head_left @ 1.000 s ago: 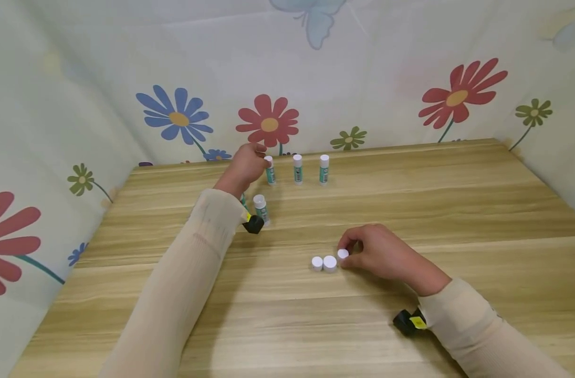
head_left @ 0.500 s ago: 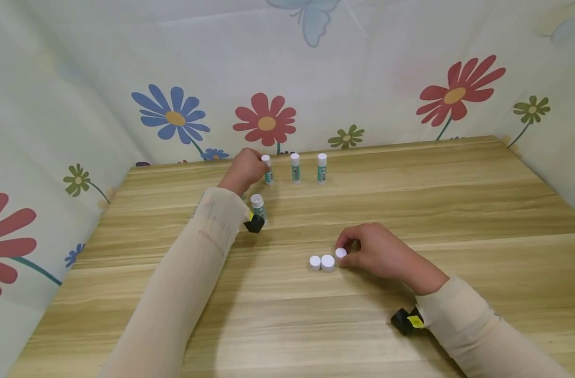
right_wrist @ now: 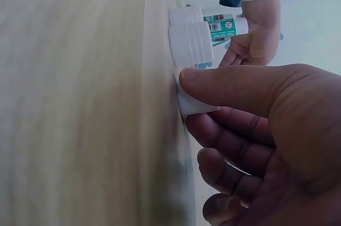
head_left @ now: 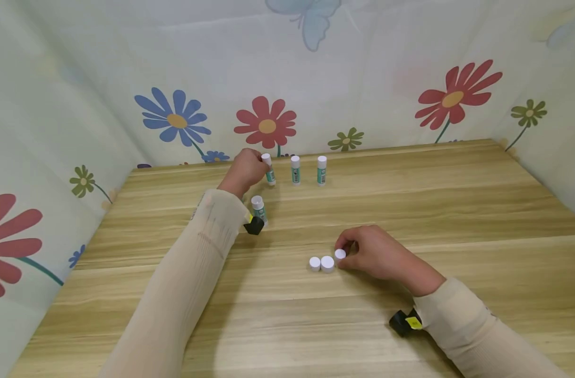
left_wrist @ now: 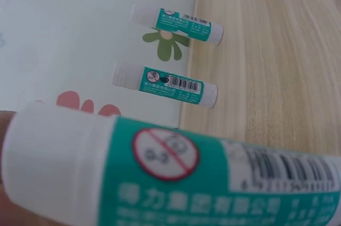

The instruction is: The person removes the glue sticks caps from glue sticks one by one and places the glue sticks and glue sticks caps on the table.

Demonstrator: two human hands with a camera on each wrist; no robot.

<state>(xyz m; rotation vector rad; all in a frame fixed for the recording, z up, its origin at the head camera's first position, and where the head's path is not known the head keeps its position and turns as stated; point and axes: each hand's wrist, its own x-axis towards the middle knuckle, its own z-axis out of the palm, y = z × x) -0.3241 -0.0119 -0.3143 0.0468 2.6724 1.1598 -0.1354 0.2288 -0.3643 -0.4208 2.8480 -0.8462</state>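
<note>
My left hand (head_left: 244, 170) pinches a glue stick (head_left: 270, 176) by its white cap at the back of the table; the stick leans slightly. In the left wrist view that glue stick (left_wrist: 213, 178) fills the foreground, its green label and barcode showing. Two capped glue sticks stand upright to its right, the middle one (head_left: 295, 170) and the right one (head_left: 321, 170). My right hand (head_left: 377, 252) pinches a small white cap (right_wrist: 194, 101) between thumb and index finger, low at the tabletop. Beside it are a wider white cap (head_left: 327, 263) and a smaller one (head_left: 315, 263).
A thicker glue stick (head_left: 259, 208) stands near my left wrist, partly covered by the black wrist camera (head_left: 254, 225). A sliver of green shows behind the sleeve. The wooden table (head_left: 434, 210) meets a flower-printed curtain (head_left: 372, 84) at its back edge.
The left fingers have closed in on the glue stick's cap, and the stick has gone from upright to slightly leaning. The right hand keeps its pinch on the cap.
</note>
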